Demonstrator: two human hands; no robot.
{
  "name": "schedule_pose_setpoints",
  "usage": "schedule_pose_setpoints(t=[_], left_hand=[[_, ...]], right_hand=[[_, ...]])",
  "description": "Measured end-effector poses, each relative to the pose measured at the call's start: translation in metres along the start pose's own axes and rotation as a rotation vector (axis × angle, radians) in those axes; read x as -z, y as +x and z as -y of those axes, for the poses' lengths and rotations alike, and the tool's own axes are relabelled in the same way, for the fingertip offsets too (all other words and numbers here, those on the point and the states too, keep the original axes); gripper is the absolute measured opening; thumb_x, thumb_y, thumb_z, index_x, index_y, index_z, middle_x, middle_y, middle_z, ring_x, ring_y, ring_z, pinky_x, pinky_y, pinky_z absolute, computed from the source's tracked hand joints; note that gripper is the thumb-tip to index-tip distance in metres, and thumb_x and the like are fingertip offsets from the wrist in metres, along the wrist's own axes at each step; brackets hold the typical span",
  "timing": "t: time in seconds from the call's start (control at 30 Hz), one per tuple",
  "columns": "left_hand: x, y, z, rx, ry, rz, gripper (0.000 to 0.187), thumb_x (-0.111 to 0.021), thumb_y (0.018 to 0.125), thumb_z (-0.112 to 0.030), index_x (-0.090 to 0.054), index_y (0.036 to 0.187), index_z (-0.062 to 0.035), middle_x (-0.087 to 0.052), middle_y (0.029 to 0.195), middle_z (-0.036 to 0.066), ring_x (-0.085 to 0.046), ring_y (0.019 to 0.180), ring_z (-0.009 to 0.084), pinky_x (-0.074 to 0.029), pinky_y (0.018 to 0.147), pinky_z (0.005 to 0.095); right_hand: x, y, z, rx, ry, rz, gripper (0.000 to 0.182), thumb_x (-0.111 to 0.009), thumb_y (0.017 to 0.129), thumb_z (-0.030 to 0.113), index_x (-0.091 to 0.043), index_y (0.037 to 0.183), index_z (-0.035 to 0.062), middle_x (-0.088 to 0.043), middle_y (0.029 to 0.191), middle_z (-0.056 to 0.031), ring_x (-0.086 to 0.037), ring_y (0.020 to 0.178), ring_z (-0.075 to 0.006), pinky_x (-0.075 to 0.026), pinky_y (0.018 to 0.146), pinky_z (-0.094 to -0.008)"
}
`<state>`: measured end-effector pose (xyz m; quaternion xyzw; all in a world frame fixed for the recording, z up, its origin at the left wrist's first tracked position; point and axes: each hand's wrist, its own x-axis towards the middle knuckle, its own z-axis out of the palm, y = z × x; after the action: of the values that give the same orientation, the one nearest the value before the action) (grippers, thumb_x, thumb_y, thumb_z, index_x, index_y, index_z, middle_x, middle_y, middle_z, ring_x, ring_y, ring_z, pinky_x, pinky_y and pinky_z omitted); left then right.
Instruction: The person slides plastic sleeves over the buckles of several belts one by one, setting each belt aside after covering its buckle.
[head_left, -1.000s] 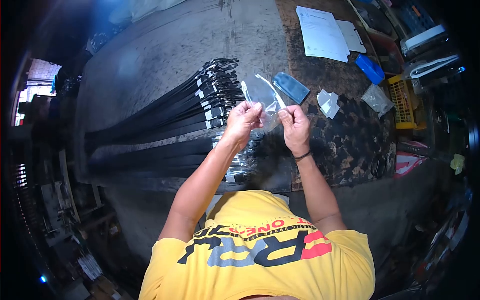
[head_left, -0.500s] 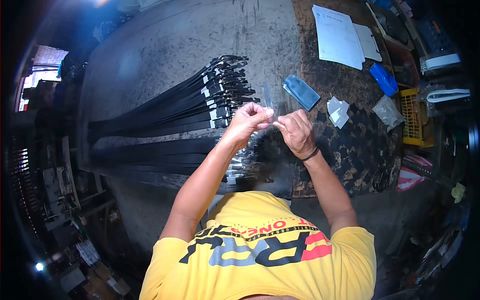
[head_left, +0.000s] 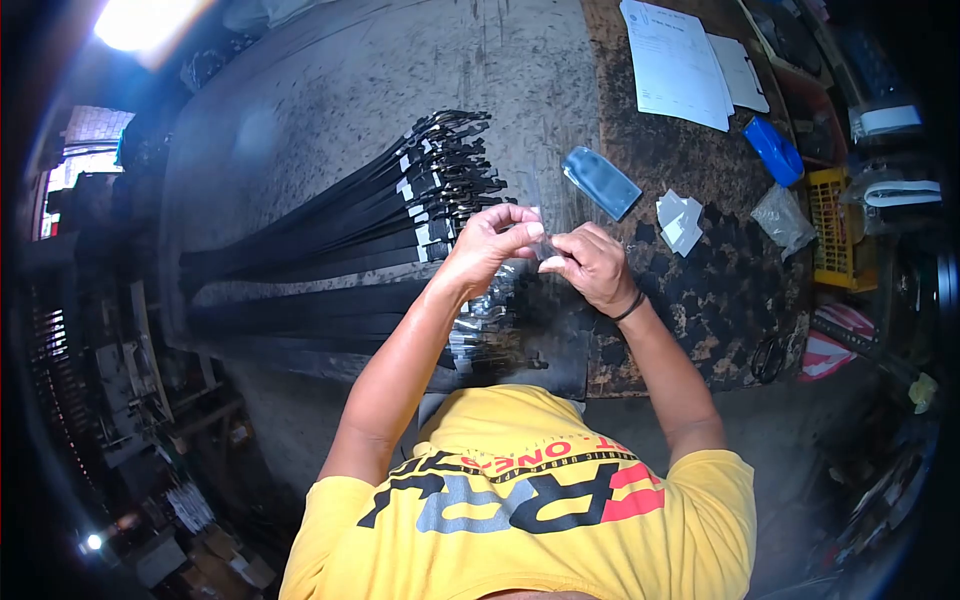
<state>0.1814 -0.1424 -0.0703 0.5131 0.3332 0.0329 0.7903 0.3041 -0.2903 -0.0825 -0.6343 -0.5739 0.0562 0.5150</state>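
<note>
My left hand point(head_left: 497, 245) is closed in a pinch on a thin clear plastic piece point(head_left: 543, 249), perhaps a small bag. Facing it, my right hand point(head_left: 592, 265) pinches the other side of the same plastic, thumb and forefinger together. Just left of my hands lies a fanned bundle of black straps point(head_left: 330, 215) with metal ends and white tags. A second bundle of black straps point(head_left: 300, 315), its ends in clear plastic, lies nearer me, partly behind my left forearm. Beyond my right hand rests a dark blue-grey packet point(head_left: 602, 183).
Small white cards point(head_left: 680, 222) lie on the worn dark board point(head_left: 700, 300) at right. Farther back are printed papers point(head_left: 678, 65), a blue object point(head_left: 773, 152) and a clear plastic bag point(head_left: 783, 222). A yellow crate point(head_left: 832, 225) stands at the table's right edge.
My hands stay close together on the clear plastic. My right fingers have shifted slightly, with the thumb now lower and farther from the left hand's fingertips.
</note>
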Motion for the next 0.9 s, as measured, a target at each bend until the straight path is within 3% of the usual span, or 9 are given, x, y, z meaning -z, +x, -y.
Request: schedule_pose_setpoints(t=[0.13,0.27,0.4,0.43,0.53,0.57,0.67,0.77,0.9], left_hand=[[0.006,0.004,-0.003,-0.014,-0.108,0.054,0.016,-0.062,0.087,-0.015,-0.057,0.097,-0.0042,-0.062,0.105,0.011,-0.062,0.083,0.0169,-0.052,0.074,0.0317],[0.016,0.002,-0.009,0.056,-0.188,-0.094,0.009,-0.056,0.09,-0.014,-0.055,0.094,-0.0059,-0.062,0.105,0.014,-0.064,0.086,0.0211,-0.054,0.072,0.0344],[0.025,-0.006,-0.008,0.034,-0.353,-0.116,0.01,-0.052,0.093,-0.015,-0.049,0.097,-0.007,-0.063,0.097,0.014,-0.065,0.083,0.0222,-0.057,0.068,0.0356],[0.024,-0.009,-0.008,0.03,-0.356,-0.121,0.01,-0.052,0.093,-0.015,-0.049,0.097,-0.007,-0.063,0.097,0.014,-0.065,0.083,0.0222,-0.057,0.068,0.0356],[0.023,-0.018,-0.01,-0.004,-0.36,-0.163,0.011,-0.051,0.093,-0.015,-0.048,0.099,-0.0066,-0.063,0.096,0.015,-0.065,0.081,0.0217,-0.057,0.066,0.034],[0.022,-0.021,-0.011,0.001,-0.296,-0.191,0.01,-0.05,0.093,-0.014,-0.048,0.098,-0.0064,-0.063,0.096,0.015,-0.066,0.08,0.0213,-0.057,0.064,0.0329],[0.019,-0.031,-0.008,-0.005,-0.218,-0.219,0.013,-0.047,0.091,-0.01,-0.048,0.102,-0.0048,-0.063,0.093,0.015,-0.066,0.076,0.0197,-0.057,0.061,0.0295],[0.019,-0.05,-0.011,-0.012,-0.126,-0.228,0.024,-0.045,0.09,-0.009,-0.046,0.113,-0.0028,-0.064,0.09,0.014,-0.066,0.074,0.0193,-0.056,0.061,0.0287],[0.026,-0.081,-0.021,-0.082,0.133,-0.257,0.067,-0.058,0.089,-0.032,-0.027,0.138,0.0012,-0.063,0.09,0.013,-0.062,0.075,0.018,-0.051,0.068,0.0297]], right_hand=[[0.006,-0.003,-0.014,-0.047,0.09,-0.006,0.022,-0.076,0.071,0.012,-0.062,0.087,0.0043,-0.063,0.076,-0.0081,-0.059,0.065,-0.0233,-0.047,0.06,-0.0314],[0.017,0.0,-0.052,-0.566,0.357,-0.327,0.011,-0.063,0.087,0.012,-0.058,0.088,0.0012,-0.059,0.071,-0.0005,-0.054,0.062,-0.0089,-0.047,0.059,-0.0246],[0.037,-0.003,-0.124,-0.9,0.278,-0.373,0.018,-0.06,0.088,0.014,-0.057,0.097,-0.0018,-0.059,0.074,-0.0033,-0.056,0.066,-0.0111,-0.048,0.064,-0.025],[0.035,-0.004,-0.124,-0.713,-0.185,-0.358,0.035,-0.065,0.085,0.019,-0.055,0.112,-0.0023,-0.059,0.087,-0.0088,-0.058,0.074,-0.016,-0.05,0.07,-0.0288],[0.023,0.003,-0.078,-0.635,-0.428,-0.433,0.049,-0.069,0.079,0.027,-0.053,0.117,0.0009,-0.056,0.105,-0.0167,-0.056,0.095,-0.0264,-0.047,0.081,-0.0385],[0.015,0.004,-0.06,-0.658,-0.206,-0.277,0.062,-0.073,0.076,0.024,-0.045,0.128,0.0039,-0.046,0.118,-0.0151,-0.055,0.096,-0.0232,-0.049,0.08,-0.0332],[-0.009,0.011,0.023,-0.01,-0.362,0.125,0.065,-0.079,0.065,0.021,-0.052,0.123,0.008,-0.047,0.125,-0.0124,-0.043,0.118,-0.0292,-0.037,0.1,-0.0411],[-0.032,0.002,0.031,0.124,-0.349,0.119,0.047,-0.073,0.07,0.014,-0.059,0.115,0.0096,-0.055,0.118,-0.0109,-0.049,0.113,-0.029,-0.043,0.094,-0.0396],[-0.033,0.014,0.049,0.118,-0.203,0.013,0.02,-0.067,0.077,0.01,-0.065,0.096,0.0058,-0.064,0.091,-0.0093,-0.06,0.091,-0.0284,-0.049,0.078,-0.0364]])
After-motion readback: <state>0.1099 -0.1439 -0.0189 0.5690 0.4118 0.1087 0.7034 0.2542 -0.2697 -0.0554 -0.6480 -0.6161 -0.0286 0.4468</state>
